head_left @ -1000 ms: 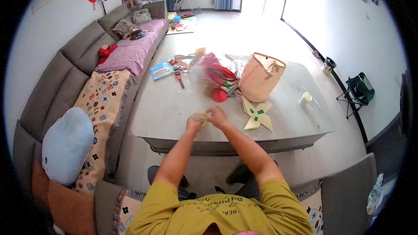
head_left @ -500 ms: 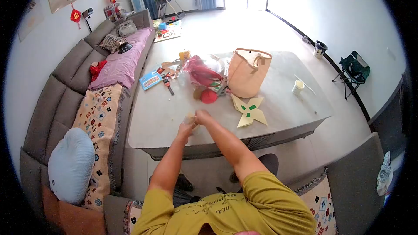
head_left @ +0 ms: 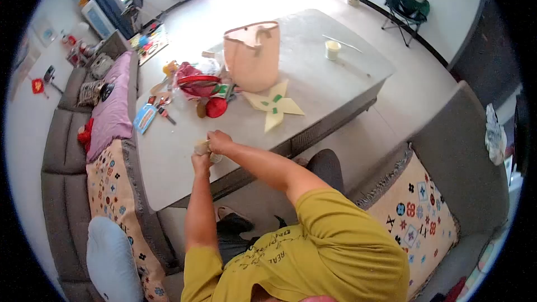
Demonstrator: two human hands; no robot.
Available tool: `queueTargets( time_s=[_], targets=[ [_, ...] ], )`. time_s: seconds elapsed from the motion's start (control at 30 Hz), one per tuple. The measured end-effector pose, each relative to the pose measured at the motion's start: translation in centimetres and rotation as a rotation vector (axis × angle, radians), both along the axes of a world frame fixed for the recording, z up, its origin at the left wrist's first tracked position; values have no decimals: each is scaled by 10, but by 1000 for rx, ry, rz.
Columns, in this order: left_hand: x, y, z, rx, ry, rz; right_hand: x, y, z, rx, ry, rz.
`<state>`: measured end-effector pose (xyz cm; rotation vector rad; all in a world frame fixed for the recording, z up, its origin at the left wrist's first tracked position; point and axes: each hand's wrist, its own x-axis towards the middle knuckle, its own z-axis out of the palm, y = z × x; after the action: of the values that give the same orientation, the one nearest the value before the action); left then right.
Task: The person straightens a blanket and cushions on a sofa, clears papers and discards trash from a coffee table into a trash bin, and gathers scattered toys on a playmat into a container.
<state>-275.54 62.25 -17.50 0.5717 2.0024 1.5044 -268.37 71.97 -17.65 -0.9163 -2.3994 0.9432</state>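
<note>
My left hand [head_left: 200, 162] is closed round a small pale-yellow thing [head_left: 201, 147], too blurred to name, near the table's front edge. Close against it, my right hand [head_left: 220, 142] has its fingers pinched together at that thing's side. A small whitish round shape [head_left: 215, 158] shows just beneath the hands; whether it is held or lies on the table I cannot tell. To the right of my hands lies a pale-yellow paper pinwheel shape [head_left: 274, 106] with green patches at its middle. Beyond it stands a peach-coloured bag [head_left: 251, 59].
A red bundle in clear plastic [head_left: 196, 81], a red disc [head_left: 216, 107], a blue-and-white packet [head_left: 145, 117] and a dark watch-like strap [head_left: 166, 115] lie left on the table [head_left: 310, 31]. A small white cup [head_left: 333, 50] and a thin stick [head_left: 342, 43] are farther right. A sofa [head_left: 64, 196] runs along the left.
My head view has turned to the right and tilted, so the table appears rotated. Both hands remain together at the pale thing, which now shows a little more clearly above my left hand.
</note>
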Motion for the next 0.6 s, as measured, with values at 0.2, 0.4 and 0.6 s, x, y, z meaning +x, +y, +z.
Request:
queueTargets(
  time_s=[0.2,0.4,0.6],
  targets=[
    [3,-4,4,5,-50,-29,134,57,-13,115,562,-196],
    [-1,-5,7,-46,-51,-98,355,232,-40,510,349,-899],
    [3,0,8,-93,-71,-24,399,348,-30,379,37,-1020]
  ],
)
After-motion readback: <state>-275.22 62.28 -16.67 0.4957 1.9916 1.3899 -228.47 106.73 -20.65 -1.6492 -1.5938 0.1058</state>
